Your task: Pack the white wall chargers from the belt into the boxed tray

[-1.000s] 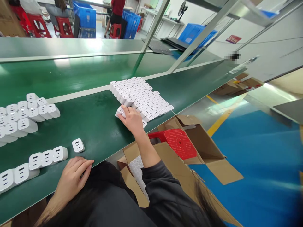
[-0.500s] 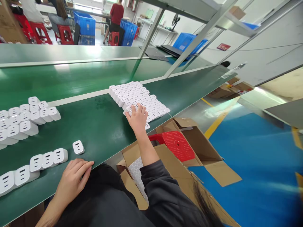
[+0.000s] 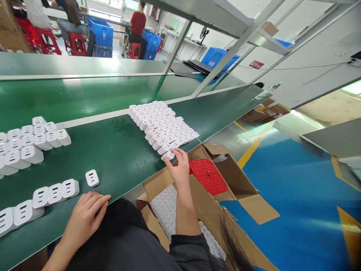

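White rounded blocks with dark slots stand in a tight slanted group (image 3: 160,122) on the green table (image 3: 118,150). At the group's near corner, my right hand (image 3: 180,163) has its thumb and fingers around one white block (image 3: 169,154). My left hand (image 3: 88,210) lies on the table's front edge, fingers loosely together and nothing seen in them. Just beyond it stands a single white block (image 3: 92,178), with a row of blocks (image 3: 56,193) to its left. Another cluster of them (image 3: 28,145) is at the far left.
Below the table edge are an open carton (image 3: 162,178) with white patterned packing and a red stool (image 3: 208,176). A slanted metal post (image 3: 220,64) rises behind the table. People sit on red stools near blue crates (image 3: 100,32) in the background.
My right hand has moved from the top of the group toward me, to the block at its near corner. My left hand stays in place. The view has shifted slightly.
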`<state>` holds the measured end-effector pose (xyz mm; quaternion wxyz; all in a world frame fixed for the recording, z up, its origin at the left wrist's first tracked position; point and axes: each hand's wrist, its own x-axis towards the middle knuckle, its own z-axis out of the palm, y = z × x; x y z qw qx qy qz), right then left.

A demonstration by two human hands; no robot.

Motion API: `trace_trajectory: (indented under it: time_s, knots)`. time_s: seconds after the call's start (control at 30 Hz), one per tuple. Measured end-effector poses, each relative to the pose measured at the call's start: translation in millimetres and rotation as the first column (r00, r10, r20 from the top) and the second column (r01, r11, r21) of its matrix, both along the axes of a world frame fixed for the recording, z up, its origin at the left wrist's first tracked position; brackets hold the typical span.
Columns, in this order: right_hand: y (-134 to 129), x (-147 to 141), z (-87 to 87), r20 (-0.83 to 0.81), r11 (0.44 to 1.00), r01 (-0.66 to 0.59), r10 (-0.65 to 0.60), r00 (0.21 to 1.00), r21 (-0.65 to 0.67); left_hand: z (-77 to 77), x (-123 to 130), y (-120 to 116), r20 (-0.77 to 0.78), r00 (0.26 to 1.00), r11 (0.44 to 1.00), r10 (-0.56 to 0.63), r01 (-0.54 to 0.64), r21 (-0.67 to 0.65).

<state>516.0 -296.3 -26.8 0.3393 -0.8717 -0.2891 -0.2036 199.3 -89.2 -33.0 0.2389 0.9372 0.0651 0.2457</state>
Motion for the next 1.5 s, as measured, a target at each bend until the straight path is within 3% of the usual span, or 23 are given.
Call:
trace_trajectory:
  time_s: [0.2,0.43,0.67,0.87,1.1,1.33,1.5]
  knots:
    - [4,-3,-22.6,-0.005,0.996,0.008,-0.007,1.000,0.088,-1.7,0,0,0.000,1.000,1.000,-0.003,0.003,-0.005]
    - [9,7,-26.9,0.027,0.990,-0.077,0.075,0.997,0.118,-1.7,1,1,0.035,0.999,1.000,-0.008,0.008,-0.015]
    - [7,-1,-28.1,0.076,0.980,-0.077,0.064,0.995,0.185,-0.4,1,2,0.045,0.999,1.000,-0.014,0.014,0.013]
    - [22,-9,-29.2,0.079,0.984,-0.120,0.111,0.991,0.133,1.5,2,3,0.056,0.998,1.000,-0.015,0.014,0.021]
    - [39,-24,-23.3,0.129,0.983,-0.176,0.167,0.977,0.060,-8.3,1,5,0.054,0.998,1.000,-0.010,0.009,0.014]
    - [98,-34,-6.6,-0.031,0.943,-0.308,0.307,0.951,-0.123,-7.5,1,5,0.052,0.998,1.000,-0.022,0.021,0.013]
    - [131,-15,10.3,0.025,0.914,-0.197,0.220,0.975,-0.356,-4.2,3,3,0.082,0.997,1.000,-0.004,0.002,0.021]
